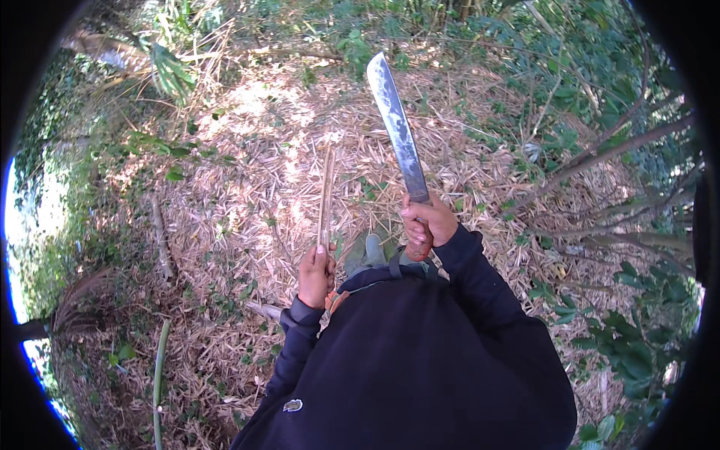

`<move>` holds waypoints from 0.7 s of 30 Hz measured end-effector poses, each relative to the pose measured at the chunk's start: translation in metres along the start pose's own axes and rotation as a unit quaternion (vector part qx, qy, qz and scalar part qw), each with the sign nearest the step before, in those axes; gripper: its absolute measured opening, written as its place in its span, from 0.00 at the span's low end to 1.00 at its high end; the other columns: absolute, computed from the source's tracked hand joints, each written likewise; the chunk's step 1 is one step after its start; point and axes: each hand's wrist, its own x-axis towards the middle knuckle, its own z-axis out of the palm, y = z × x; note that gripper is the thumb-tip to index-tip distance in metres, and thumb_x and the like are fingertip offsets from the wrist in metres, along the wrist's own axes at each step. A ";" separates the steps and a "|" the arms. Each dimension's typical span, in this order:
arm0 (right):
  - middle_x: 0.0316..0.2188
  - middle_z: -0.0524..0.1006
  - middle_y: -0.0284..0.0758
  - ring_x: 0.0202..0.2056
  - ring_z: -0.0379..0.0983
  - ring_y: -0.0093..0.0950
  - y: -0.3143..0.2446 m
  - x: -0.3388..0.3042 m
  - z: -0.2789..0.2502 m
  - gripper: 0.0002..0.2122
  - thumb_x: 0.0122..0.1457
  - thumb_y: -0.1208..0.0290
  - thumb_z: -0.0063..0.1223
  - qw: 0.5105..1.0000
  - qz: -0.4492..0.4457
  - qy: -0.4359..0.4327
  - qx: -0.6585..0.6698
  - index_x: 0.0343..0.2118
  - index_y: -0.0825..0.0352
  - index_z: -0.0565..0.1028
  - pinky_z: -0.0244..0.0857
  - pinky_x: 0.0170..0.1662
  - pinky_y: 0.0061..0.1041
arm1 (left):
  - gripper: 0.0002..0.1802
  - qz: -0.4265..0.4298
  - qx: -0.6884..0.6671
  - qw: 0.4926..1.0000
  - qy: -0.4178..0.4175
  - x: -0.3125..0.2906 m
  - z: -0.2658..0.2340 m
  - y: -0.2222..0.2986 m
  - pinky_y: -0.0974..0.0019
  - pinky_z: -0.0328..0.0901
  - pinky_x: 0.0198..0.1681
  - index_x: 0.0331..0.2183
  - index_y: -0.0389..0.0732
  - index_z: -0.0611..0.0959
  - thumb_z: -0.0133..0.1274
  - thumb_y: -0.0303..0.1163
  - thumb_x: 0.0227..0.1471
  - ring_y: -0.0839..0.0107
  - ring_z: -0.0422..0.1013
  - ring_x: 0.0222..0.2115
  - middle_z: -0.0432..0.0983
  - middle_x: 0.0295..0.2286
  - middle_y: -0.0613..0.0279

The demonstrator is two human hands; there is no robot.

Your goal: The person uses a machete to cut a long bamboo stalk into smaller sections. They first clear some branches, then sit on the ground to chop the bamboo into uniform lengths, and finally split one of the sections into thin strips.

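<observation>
My right hand [430, 225] is wrapped round the brown handle of a machete [397, 127]. Its long, worn grey blade points up and away, leaning slightly left. In my left hand [315, 276] is a thin, split strip of bamboo or wood [325, 196], gripped at its lower end with the thumb on top. The strip stands nearly upright in the picture, left of the blade and apart from it. Part of the left fingers is hidden behind the hand.
Dry leaves [247, 187] cover the ground. A green pole [160, 382] lies at the lower left, and a short log [161, 238] lies above it. Bare branches [600, 154] and leafy shrubs [622, 349] reach in from the right. A boot [373, 249] shows below my hands.
</observation>
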 end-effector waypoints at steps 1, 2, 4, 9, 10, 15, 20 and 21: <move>0.11 0.62 0.26 0.09 0.56 0.16 0.000 -0.002 0.002 0.05 0.54 0.77 0.50 1.000 -0.009 -0.002 0.004 0.28 0.63 0.64 0.53 0.14 0.17 | 0.16 -0.002 0.011 1.000 -0.007 0.002 0.000 0.001 0.80 0.48 0.11 0.40 0.40 0.72 0.36 0.40 0.62 0.86 0.51 0.10 0.59 0.16 0.73; 0.11 0.63 0.27 0.10 0.60 0.19 0.004 0.001 -0.003 0.06 0.52 0.74 0.52 0.998 -0.032 0.014 -0.046 0.25 0.65 0.65 0.55 0.15 0.21 | 0.16 -0.004 0.020 1.000 -0.014 0.003 0.001 0.004 0.80 0.47 0.11 0.40 0.40 0.72 0.36 0.40 0.62 0.86 0.51 0.10 0.59 0.16 0.73; 0.10 0.63 0.28 0.12 0.60 0.21 0.015 0.007 -0.012 0.07 0.51 0.72 0.54 0.921 -0.148 0.163 -0.321 0.25 0.67 0.68 0.57 0.17 0.24 | 0.15 0.006 0.055 0.998 -0.044 0.012 -0.001 0.010 0.77 0.53 0.14 0.38 0.39 0.74 0.38 0.40 0.62 0.84 0.55 0.11 0.61 0.15 0.71; 0.24 0.75 0.36 0.30 0.72 0.33 0.027 -0.011 -0.002 0.13 0.48 0.64 0.59 0.761 -0.141 0.200 -0.602 0.33 0.68 0.75 0.65 0.36 0.31 | 0.15 0.145 0.459 0.868 -0.124 0.030 -0.006 0.006 0.58 0.63 0.26 0.32 0.37 0.78 0.46 0.39 0.56 0.57 0.69 0.20 0.71 0.18 0.53; 0.29 0.74 0.37 0.38 0.68 0.38 0.036 -0.011 -0.007 0.13 0.47 0.61 0.60 0.725 -0.295 0.188 -0.593 0.30 0.66 0.75 0.61 0.43 0.34 | 0.15 0.156 0.491 0.842 -0.162 0.030 0.003 0.010 0.57 0.63 0.27 0.32 0.37 0.78 0.46 0.39 0.56 0.54 0.69 0.21 0.72 0.19 0.51; 0.24 0.73 0.38 0.35 0.70 0.39 0.049 -0.026 -0.033 0.16 0.49 0.54 0.58 0.735 -0.172 0.109 -0.647 0.25 0.64 0.70 0.61 0.37 0.37 | 0.12 0.095 0.495 0.812 -0.294 0.049 0.020 0.037 0.65 0.63 0.23 0.32 0.34 0.79 0.50 0.35 0.54 0.68 0.65 0.16 0.73 0.19 0.55; 0.20 0.73 0.37 0.26 0.71 0.38 0.061 -0.049 -0.040 0.16 0.52 0.53 0.55 0.795 -0.090 0.239 -0.550 0.25 0.63 0.72 0.63 0.30 0.37 | 0.36 -0.004 0.080 0.943 -0.322 0.071 0.016 0.083 0.76 0.70 0.24 0.57 0.35 0.58 0.46 0.48 0.55 0.65 0.76 0.26 0.73 0.41 0.46; 0.20 0.73 0.36 0.26 0.72 0.38 0.055 -0.050 -0.036 0.16 0.52 0.53 0.55 0.793 -0.081 0.282 -0.533 0.25 0.63 0.73 0.63 0.30 0.37 | 0.41 0.042 -0.039 0.962 -0.267 0.078 0.007 0.078 0.72 0.72 0.29 0.58 0.36 0.54 0.45 0.54 0.54 0.63 0.76 0.32 0.67 0.48 0.43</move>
